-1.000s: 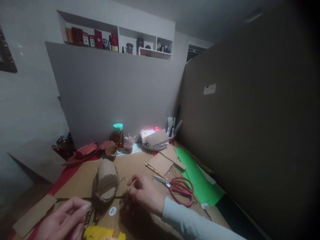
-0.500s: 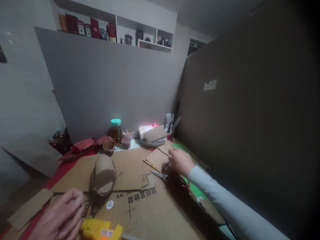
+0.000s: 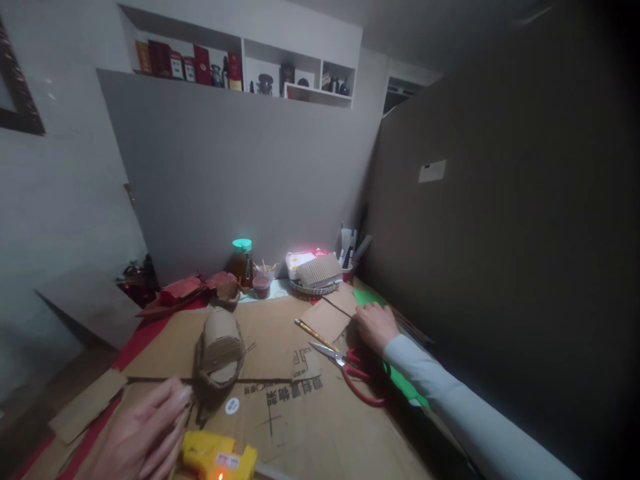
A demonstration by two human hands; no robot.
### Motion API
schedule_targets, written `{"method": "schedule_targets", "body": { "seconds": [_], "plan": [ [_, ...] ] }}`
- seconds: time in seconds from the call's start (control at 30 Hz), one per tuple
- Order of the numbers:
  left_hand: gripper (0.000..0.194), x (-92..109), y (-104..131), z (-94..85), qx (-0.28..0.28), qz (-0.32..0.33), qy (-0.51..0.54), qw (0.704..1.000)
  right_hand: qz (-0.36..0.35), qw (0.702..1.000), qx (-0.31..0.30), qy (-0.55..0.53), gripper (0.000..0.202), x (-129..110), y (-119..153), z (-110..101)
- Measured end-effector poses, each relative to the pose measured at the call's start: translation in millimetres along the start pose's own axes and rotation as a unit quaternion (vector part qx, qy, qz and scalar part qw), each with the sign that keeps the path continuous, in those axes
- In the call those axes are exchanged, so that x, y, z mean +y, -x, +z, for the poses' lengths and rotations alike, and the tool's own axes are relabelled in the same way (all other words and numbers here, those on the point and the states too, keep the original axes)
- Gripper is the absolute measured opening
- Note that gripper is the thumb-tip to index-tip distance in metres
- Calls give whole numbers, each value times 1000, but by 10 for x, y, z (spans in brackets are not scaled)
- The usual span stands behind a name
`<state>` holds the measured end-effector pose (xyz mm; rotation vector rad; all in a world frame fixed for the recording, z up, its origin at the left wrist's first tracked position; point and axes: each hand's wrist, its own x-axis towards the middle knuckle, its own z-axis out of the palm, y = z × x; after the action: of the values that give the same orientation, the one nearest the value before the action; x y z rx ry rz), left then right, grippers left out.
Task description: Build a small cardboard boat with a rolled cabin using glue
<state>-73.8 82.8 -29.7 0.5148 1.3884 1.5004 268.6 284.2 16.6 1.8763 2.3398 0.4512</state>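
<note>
My left hand (image 3: 147, 430) is at the lower left, its fingers curled together beside a yellow hot glue gun (image 3: 217, 457) with a glowing red light. Whatever those fingers may hold is hidden. Beyond it stands a rounded cardboard piece (image 3: 221, 347) with a rough, rope-like rim. My right hand (image 3: 376, 325) reaches down at the right with bent fingers. A thin dark strip (image 3: 338, 307) runs up to its fingertips over a small cardboard piece (image 3: 325, 320); the grip itself is hidden. Red-handled scissors (image 3: 343, 360) lie partly open just below it, next to a pencil (image 3: 315, 333).
Flat cardboard (image 3: 320, 427) covers the table. At the back are a green-lidded jar (image 3: 243, 260), a small tub (image 3: 261, 288), a cup of sticks (image 3: 266, 270), a tray (image 3: 315, 289) with corrugated card (image 3: 320, 269), and crumpled red material (image 3: 185, 291). Green sheet (image 3: 407, 385) lies under my right forearm.
The view has shifted, moving the scene rightward in the picture. My right hand has moved slightly right, and the red scissor handles show more clearly. My left hand keeps its curled pose.
</note>
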Motion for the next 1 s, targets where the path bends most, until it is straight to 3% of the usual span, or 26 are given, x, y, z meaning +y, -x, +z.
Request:
{"method": "schedule_targets", "body": {
  "seconds": [0.03, 0.1, 0.2, 0.4, 0.57, 0.7, 0.8, 0.87, 0.93, 1.0],
  "plan": [
    [49, 17, 15, 43, -25, 16, -13, 999, 0, 1000, -1, 0, 25, 5, -2, 8],
    [50, 65, 45, 127, -75, 45, -38, 995, 1, 1000, -4, -5, 24, 16, 3, 19],
    [53, 150, 97, 213, -90, 86, -44, 991, 1, 1000, -2, -24, 22, 52, 31, -1],
    [37, 207, 156, 239, -107, 125, -46, 985, -10, 991, 32, -130, 10, 188, 232, -239],
    [33, 185, 179, 256, -124, 121, -45, 984, -68, 943, 98, -311, 7, 79, 597, -418],
    [34, 202, 238, 270, -153, 97, -56, 982, -112, 868, 68, -478, 43, -329, 960, -472],
    [40, 226, 280, 290, -174, 80, -64, 979, -120, 814, 12, -568, 48, -674, 1190, -542],
    [43, 240, 313, 306, -183, 70, -73, 978, -108, 691, -104, -707, 52, -847, 1291, -596],
    [47, 245, 355, 318, -189, 60, -86, 976, -112, 581, -201, -780, 54, -964, 1358, -627],
    [50, 241, 408, 321, -195, 57, -97, 974, -116, 516, -260, -808, 55, -1050, 1410, -617]
  ]
}}
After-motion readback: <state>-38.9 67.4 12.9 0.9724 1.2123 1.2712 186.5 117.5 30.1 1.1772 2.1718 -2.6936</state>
